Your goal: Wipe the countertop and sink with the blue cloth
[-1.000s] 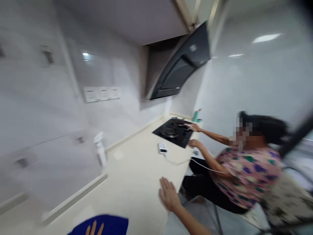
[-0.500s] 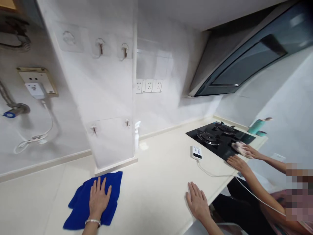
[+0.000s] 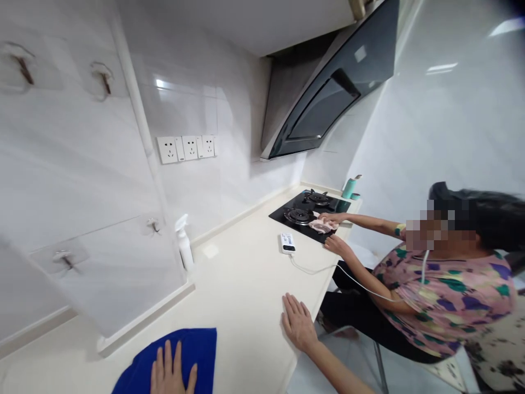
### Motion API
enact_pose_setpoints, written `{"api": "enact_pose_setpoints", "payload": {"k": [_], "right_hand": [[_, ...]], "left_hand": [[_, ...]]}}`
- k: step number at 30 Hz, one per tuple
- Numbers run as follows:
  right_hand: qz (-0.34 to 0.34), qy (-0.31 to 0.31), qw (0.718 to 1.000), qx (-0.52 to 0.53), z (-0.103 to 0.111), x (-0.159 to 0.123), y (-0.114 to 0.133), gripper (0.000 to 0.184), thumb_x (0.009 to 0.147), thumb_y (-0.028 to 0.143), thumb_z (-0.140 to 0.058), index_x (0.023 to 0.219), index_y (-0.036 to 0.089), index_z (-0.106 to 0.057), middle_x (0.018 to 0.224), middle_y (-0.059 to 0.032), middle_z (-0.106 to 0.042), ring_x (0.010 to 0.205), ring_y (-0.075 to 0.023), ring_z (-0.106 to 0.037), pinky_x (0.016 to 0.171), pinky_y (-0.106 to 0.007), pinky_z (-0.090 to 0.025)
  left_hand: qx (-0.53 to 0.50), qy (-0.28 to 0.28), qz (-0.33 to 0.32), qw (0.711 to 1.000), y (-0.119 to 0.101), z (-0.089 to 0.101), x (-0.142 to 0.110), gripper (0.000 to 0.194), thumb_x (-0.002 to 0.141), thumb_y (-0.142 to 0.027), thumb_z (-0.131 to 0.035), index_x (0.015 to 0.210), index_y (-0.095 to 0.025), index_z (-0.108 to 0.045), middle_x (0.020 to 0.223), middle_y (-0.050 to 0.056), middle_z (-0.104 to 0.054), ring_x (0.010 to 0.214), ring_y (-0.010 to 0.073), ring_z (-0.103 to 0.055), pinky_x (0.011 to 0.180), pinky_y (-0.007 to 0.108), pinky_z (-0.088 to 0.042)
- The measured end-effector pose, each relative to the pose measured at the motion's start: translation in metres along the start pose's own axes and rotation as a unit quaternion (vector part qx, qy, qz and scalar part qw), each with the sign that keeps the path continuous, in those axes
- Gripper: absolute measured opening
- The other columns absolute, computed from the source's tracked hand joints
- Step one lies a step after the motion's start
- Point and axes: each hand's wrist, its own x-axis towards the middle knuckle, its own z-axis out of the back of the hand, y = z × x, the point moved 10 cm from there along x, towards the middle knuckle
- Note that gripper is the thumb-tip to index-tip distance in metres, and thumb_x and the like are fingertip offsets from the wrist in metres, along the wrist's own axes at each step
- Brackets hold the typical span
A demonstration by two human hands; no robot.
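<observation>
Down at the near edge of the view, the blue cloth [image 3: 200, 346] lies flat on the table [image 3: 241, 323] under the left hand [image 3: 169, 378], partly cut off. Compared with half a second ago, the view's swung right and the gap to the wall ledge [image 3: 147, 322] looks wider, so I'd guess the cloth's being worked back. Left grip's slightly spread, pinching nothing. Right hand [image 3: 301, 328]: palm-down, fingers loosely together, probably bracing. A co-worker's [image 3: 447, 295] pale pink cloth [image 3: 322, 225] now sits nearer the burner [image 3: 298, 216].

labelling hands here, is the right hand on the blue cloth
No, the right hand lies flat on the countertop, while the left hand is on the blue cloth.
</observation>
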Motion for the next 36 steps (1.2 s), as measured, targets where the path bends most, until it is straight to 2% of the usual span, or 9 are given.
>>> {"api": "enact_pose_setpoints", "payload": {"k": [6,11,14,17,21,23,29,33,36], "right_hand": [[0.021,0.035,0.998,0.037,0.016,0.008,-0.006,0.057,0.092,0.041,-0.043,0.145,0.021,-0.051,0.151,-0.0101,-0.048,0.135,-0.0286,-0.045,0.107,-0.047,-0.038],[0.013,0.022,0.999,0.045,0.024,0.011,-0.007,0.054,0.091,0.038,-0.046,0.143,0.024,-0.052,0.148,-0.0095,-0.051,0.131,-0.0291,-0.047,0.106,-0.048,-0.039],[0.011,0.014,0.999,0.04,0.025,0.01,-0.007,0.052,0.093,0.038,-0.045,0.142,0.024,-0.053,0.148,-0.0087,-0.051,0.132,-0.0282,-0.046,0.107,-0.047,-0.039],[0.011,0.009,0.999,0.04,0.022,0.007,-0.01,0.051,0.095,0.041,-0.043,0.143,0.026,-0.052,0.149,-0.0076,-0.05,0.133,-0.0278,-0.046,0.109,-0.046,-0.039],[0.01,0.009,0.999,0.045,0.013,0.004,-0.017,0.052,0.096,0.043,-0.043,0.144,0.028,-0.051,0.151,-0.0067,-0.048,0.135,-0.0289,-0.046,0.109,-0.048,-0.039],[0.012,0.012,0.999,0.048,0.006,0.003,-0.02,0.052,0.095,0.044,-0.044,0.145,0.028,-0.051,0.151,-0.0066,-0.048,0.135,-0.0296,-0.046,0.109,-0.048,-0.04],[0.016,0.026,0.999,0.042,-0.01,0.001,-0.032,0.054,0.094,0.046,-0.046,0.147,0.033,-0.049,0.151,-0.0048,-0.049,0.135,-0.0319,-0.049,0.107,-0.05,-0.043],[0.034,0.033,0.999,0.023,-0.012,0.001,-0.034,0.059,0.094,0.045,-0.047,0.151,0.034,-0.042,0.153,-0.0045,-0.047,0.137,-0.0324,-0.047,0.108,-0.049,-0.044],[0.056,0.02,0.998,0.012,-0.011,0.003,-0.033,0.061,0.093,0.043,-0.048,0.152,0.031,-0.04,0.152,-0.0062,-0.048,0.134,-0.0322,-0.05,0.106,-0.047,-0.046]], "left_hand": [[-0.025,0.031,-0.124,0.992,-0.07,-0.016,0.05,0.07,0.093,-0.057,-0.036,0.151,-0.017,-0.037,0.162,0.012,-0.022,0.152,0.0299,-0.018,0.123,0.053,-0.03],[-0.06,0.033,-0.212,0.975,-0.133,-0.034,0.08,0.068,0.094,-0.051,-0.042,0.154,-0.02,-0.031,0.163,0.011,-0.021,0.151,0.0317,-0.018,0.121,0.054,-0.034],[-0.092,0.07,-0.271,0.955,-0.169,-0.046,0.099,0.068,0.095,-0.051,-0.045,0.155,-0.024,-0.028,0.163,0.009,-0.021,0.151,0.031,-0.019,0.122,0.054,-0.034],[-0.124,0.117,-0.302,0.938,-0.192,-0.055,0.125,0.066,0.094,-0.05,-0.049,0.153,-0.027,-0.031,0.163,0.007,-0.022,0.151,0.0297,-0.022,0.122,0.054,-0.033],[-0.146,0.159,-0.288,0.933,-0.205,-0.068,0.164,0.062,0.094,-0.049,-0.05,0.151,-0.028,-0.037,0.162,0.005,-0.023,0.151,0.0282,-0.021,0.124,0.054,-0.029],[-0.156,0.162,-0.278,0.934,-0.209,-0.074,0.183,0.06,0.095,-0.049,-0.049,0.15,-0.027,-0.039,0.162,0.005,-0.024,0.151,0.0282,-0.021,0.125,0.054,-0.028],[-0.174,0.102,-0.19,0.961,-0.211,-0.094,0.248,0.055,0.095,-0.045,-0.047,0.145,-0.021,-0.048,0.16,0.01,-0.031,0.15,0.0301,-0.024,0.124,0.054,-0.027],[-0.161,0.072,-0.112,0.978,-0.204,-0.109,0.289,0.056,0.095,-0.044,-0.045,0.143,-0.015,-0.05,0.159,0.014,-0.032,0.15,0.0312,-0.023,0.125,0.052,-0.023],[-0.136,0.054,-0.077,0.986,-0.196,-0.119,0.318,0.06,0.094,-0.045,-0.044,0.144,-0.013,-0.049,0.158,0.016,-0.032,0.15,0.0315,-0.022,0.125,0.05,-0.02]]}}
